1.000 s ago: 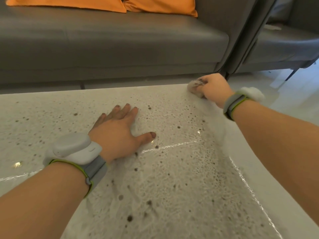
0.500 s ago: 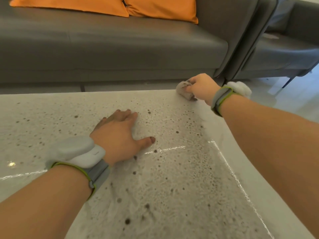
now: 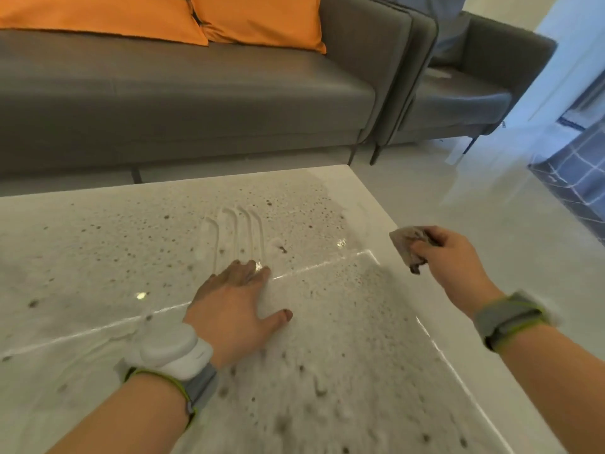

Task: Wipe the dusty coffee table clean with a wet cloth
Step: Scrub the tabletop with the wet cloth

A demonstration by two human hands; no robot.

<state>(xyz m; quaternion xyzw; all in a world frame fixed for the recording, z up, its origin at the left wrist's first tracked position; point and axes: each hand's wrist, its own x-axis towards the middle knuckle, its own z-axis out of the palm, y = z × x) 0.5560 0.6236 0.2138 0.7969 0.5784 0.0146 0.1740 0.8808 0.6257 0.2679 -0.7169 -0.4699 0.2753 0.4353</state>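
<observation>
The coffee table (image 3: pixel 98 257) has a glossy pale top covered in dust with dark speckles; a wiped, shinier strip runs along its right edge. My left hand (image 3: pixel 232 309) lies flat on the top with fingers straight, and finger streaks in the dust run away from its fingertips. My right hand (image 3: pixel 455 260) grips a crumpled, dirty grey cloth (image 3: pixel 409 245) near the table's right edge, seemingly lifted slightly off the surface. Both wrists wear grey bands.
A grey sofa (image 3: pixel 196 103) with two orange cushions (image 3: pixel 255 21) stands just beyond the table's far edge. A grey armchair (image 3: pixel 458 103) sits to its right. Pale floor (image 3: pixel 474 204) lies right of the table, with a blue checked mat (image 3: pixel 579 165).
My right hand pulled the cloth back from the far right corner toward me along the right edge. My left hand slid toward me, leaving finger streaks in the dust. The view tilted up.
</observation>
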